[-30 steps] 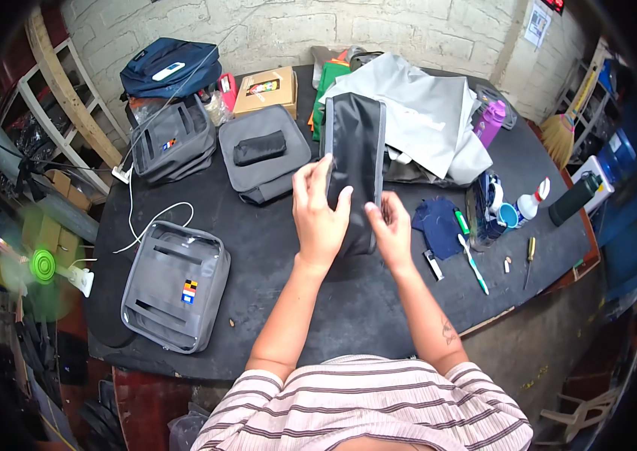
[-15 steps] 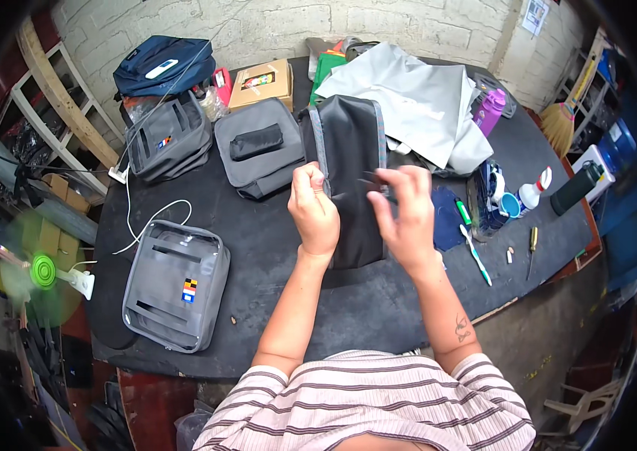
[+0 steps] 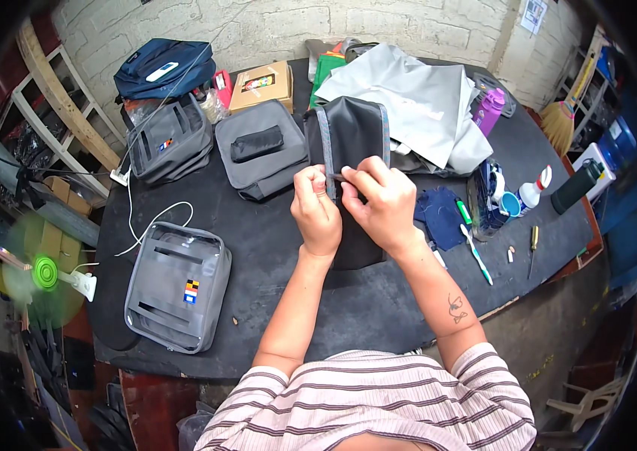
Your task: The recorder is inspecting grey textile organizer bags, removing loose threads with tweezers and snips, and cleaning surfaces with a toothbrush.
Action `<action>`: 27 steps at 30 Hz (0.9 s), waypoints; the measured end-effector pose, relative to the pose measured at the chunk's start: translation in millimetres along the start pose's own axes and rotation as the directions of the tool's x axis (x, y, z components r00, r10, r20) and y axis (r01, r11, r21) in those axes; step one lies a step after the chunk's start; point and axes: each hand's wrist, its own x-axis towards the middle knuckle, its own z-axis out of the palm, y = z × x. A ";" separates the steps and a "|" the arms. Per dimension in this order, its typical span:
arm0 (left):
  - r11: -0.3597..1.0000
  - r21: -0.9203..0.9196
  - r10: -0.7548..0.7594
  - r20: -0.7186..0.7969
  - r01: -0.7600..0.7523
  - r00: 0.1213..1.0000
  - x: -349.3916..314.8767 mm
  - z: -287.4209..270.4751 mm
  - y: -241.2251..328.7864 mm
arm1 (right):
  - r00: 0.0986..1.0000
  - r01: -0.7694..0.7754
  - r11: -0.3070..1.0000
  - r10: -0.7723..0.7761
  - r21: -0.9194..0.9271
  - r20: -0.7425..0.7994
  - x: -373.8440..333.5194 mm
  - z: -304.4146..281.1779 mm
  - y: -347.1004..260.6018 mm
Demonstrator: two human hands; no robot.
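Note:
A black bag (image 3: 352,131) with grey-blue binding along its side edges stands upright in front of me, its lower part reaching toward the table's near side. My left hand (image 3: 315,213) is closed on the bag's left bound edge, thumb on top. Close beside it, my right hand (image 3: 376,199) is closed in a pinch around a small dark pointed tool (image 3: 339,177). Its tip meets the binding just by my left thumb. Most of the tool is hidden in my fingers, so its exact kind cannot be made out.
Left of my arms lies a grey bag with a clear panel (image 3: 175,289); more grey bags (image 3: 258,146) stand behind. At right are a toothbrush (image 3: 476,255), green marker (image 3: 463,212), screwdriver (image 3: 533,248), spray bottle (image 3: 533,192) and purple bottle (image 3: 489,113). Grey sheet material (image 3: 409,98) lies at the back.
My right hand has moved left to the bag's left binding, bringing the dark tool's tip against it. My left hand has stayed nearly in place, holding the edge.

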 end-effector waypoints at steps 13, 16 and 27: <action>0.994 0.094 -0.078 0.169 0.063 0.983 -11.6 -5.5 -0.6 | 0.759 -0.616 0.773 0.634 -0.152 0.146 -199.7 -25.2 82.9; 0.992 0.110 -0.083 0.167 0.065 0.983 -9.0 -13.6 1.6 | 0.769 -0.635 0.719 0.555 -0.281 -0.317 -215.4 -92.3 87.2; 0.983 0.155 -0.128 0.202 0.098 0.971 -8.6 -6.4 10.0 | 0.141 -0.876 0.482 0.299 0.022 -0.944 -334.1 -90.4 111.6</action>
